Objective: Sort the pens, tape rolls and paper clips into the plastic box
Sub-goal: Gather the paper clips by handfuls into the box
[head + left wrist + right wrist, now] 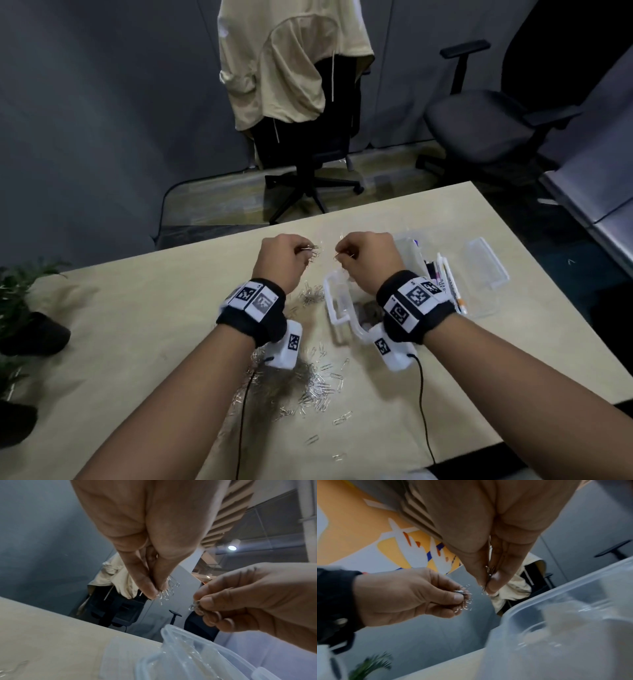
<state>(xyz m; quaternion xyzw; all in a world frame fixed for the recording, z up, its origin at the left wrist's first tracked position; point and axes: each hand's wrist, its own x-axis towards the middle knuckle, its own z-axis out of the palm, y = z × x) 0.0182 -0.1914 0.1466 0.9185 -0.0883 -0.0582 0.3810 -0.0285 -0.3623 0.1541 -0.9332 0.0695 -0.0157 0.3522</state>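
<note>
Both hands up, apart: left hand [279, 260] pinches clip bunch [167, 591], right hand [370, 258] pinches few clips [488, 574]. Clip step underway; next, drop into plastic box [334, 301] w/o spilling.

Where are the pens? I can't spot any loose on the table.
In the head view the pens stand in the plastic box, at its right side, just beyond the right hand.

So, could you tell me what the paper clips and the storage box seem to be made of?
Paper clips: probably bare metal wire, silvery and glinting under the light. Plastic box: apparently translucent, frosted plastic; the pens inside show through it.
</note>
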